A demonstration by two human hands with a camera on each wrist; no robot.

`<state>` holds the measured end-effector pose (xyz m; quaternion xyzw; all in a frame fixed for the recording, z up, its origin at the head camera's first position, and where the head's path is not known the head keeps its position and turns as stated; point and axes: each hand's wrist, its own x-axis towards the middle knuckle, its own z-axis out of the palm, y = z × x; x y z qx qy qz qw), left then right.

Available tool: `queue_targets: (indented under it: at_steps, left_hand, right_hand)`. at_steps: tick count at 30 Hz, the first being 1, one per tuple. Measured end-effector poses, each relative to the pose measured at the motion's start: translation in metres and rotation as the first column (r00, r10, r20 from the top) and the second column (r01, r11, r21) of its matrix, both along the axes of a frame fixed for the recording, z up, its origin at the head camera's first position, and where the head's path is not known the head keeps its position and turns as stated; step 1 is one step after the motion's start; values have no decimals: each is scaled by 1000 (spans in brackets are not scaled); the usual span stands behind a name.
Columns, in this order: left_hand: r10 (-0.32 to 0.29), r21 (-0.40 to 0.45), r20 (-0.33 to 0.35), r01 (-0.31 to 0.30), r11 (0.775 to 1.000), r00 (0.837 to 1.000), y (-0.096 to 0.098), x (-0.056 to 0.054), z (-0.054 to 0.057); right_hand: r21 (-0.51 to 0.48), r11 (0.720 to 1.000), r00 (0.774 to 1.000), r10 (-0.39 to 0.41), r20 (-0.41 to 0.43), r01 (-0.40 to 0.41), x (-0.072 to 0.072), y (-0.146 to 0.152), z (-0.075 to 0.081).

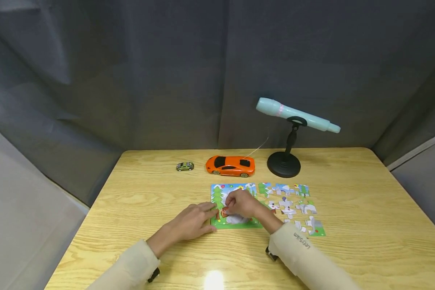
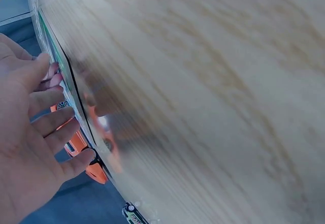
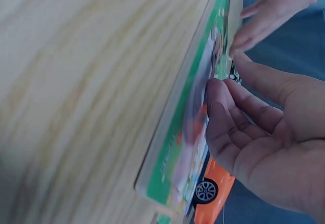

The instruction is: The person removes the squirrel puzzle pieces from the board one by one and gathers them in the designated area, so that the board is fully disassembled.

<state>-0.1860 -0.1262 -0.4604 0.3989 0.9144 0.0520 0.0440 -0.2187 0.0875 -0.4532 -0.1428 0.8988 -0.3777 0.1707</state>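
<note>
A puzzle board (image 1: 235, 226) with a bright snowy, tree-lined picture and a green border lies flat on the table. My left hand (image 1: 193, 220) rests by its left edge, fingers spread and fingertips at the rim; the left wrist view shows the same relaxed hand (image 2: 30, 117). Over the middle of the board, my right hand (image 1: 243, 203) has its fingers curled down, pinching at a reddish-brown puzzle piece (image 1: 224, 212). From the right wrist, the bent fingers of this hand (image 3: 259, 132) hang close over the picture, and the palm side hides part of it.
Several loose puzzle pieces (image 1: 286, 206) lie in rows right of the board, partly behind my right forearm. Behind stand an orange toy car (image 1: 232, 166) with a thin antenna, a small green toy car (image 1: 185, 166), and a light-blue microphone (image 1: 304, 116) on a black stand (image 1: 284, 164).
</note>
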Motion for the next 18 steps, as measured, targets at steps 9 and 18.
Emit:
queue_targets:
  at_steps: [9,18]
  left_hand:
    - [65,-69,5,-65,996,998,0,-2,-4]
    - [88,-89,9,-87,992,996,2,-2,-4]
  right_hand:
    - [24,999,999,31,-7,-31,3,-9,-2]
    - [41,998,999,41,-1,-41,3,-10,-1]
